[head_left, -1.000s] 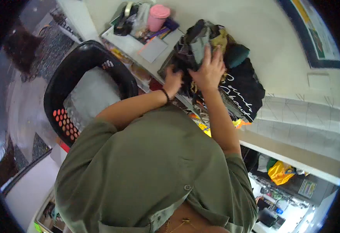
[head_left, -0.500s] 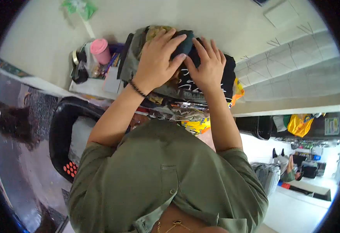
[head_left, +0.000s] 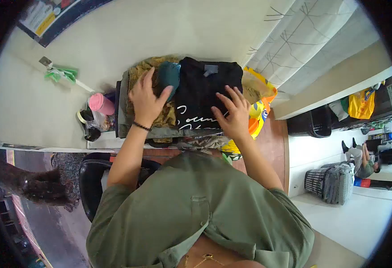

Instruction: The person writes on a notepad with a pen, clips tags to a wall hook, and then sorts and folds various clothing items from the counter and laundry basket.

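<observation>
A folded black T-shirt with white script lettering lies on top of a pile of clothes. Fingers spread, my right hand rests on or just over the shirt's right side. To the shirt's left is a mottled olive-brown garment, with a small dark teal bundle on it beside the shirt. My left hand, wearing a dark beaded bracelet, is over the olive-brown garment with thumb and fingers apart, its thumb near the teal bundle. Neither hand holds anything.
Left of the pile stand a pink lidded cup and small items. A yellow printed bag is at the pile's right. A black chair is at lower left; a black basket and a laundry basket are on the right.
My hands have moved apart, the left one leftward off the teal bundle, so more of the black T-shirt shows. The camera view has shifted as well.
</observation>
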Available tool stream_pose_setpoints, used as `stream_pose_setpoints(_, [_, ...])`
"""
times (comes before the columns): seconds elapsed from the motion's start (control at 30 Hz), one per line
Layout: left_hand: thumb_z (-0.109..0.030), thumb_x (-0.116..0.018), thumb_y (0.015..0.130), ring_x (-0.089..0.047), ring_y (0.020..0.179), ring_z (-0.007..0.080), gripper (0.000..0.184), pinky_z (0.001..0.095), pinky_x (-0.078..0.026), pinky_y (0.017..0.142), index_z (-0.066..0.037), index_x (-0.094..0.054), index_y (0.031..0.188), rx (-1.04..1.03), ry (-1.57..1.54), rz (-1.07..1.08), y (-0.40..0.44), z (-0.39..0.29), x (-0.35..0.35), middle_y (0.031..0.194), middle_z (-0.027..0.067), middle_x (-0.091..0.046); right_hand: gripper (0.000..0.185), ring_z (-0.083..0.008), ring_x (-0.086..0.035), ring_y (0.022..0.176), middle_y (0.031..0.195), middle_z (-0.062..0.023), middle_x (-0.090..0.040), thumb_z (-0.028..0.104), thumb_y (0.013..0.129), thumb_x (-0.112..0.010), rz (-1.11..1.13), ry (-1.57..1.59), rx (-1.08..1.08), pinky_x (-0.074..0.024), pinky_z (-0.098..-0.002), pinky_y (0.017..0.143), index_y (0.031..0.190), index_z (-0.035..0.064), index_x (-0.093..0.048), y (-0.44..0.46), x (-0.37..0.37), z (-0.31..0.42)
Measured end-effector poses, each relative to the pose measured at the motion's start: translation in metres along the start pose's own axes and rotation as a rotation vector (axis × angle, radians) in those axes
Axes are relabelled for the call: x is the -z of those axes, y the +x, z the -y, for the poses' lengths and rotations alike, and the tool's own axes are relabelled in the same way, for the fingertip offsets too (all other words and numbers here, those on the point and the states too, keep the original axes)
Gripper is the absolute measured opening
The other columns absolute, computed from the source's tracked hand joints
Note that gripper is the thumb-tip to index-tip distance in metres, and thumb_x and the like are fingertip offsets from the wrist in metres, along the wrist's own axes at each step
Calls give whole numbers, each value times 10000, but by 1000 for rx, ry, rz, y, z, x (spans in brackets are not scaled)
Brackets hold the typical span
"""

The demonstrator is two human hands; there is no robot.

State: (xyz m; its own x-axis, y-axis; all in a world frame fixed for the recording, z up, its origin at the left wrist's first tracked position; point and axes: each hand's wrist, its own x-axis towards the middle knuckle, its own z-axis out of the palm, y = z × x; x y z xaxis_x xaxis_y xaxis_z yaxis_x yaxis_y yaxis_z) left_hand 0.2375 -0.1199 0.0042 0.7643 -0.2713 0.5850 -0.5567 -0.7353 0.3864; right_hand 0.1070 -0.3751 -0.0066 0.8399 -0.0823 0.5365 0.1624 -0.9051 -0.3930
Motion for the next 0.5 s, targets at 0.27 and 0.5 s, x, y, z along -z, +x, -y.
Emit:
stream_pose_setpoints(0.27, [-165,-698,780,-536,1118,420,746,509,-462,932,-202,-418,1471,104,228,236,19,-45,0,1323,249,-505,690,-398,-449,1322,1449,-269,-422,249,815,-766,-226,341,-442,-354,-451,1093,1399,42,-464,-24,-5,-42])
stream_pose_setpoints(0.5, [-310,-687,787,-410,1284,432,745,544,-304,1074,-125,-435,1463,-136,360,298,-20,-43,-32,1516,238,-337,597,-296,-638,1070,1170,-214,-641,210,886,-695,-87,864,-739,-474,-371,957,1359,-57,-448,-29,-7,-18])
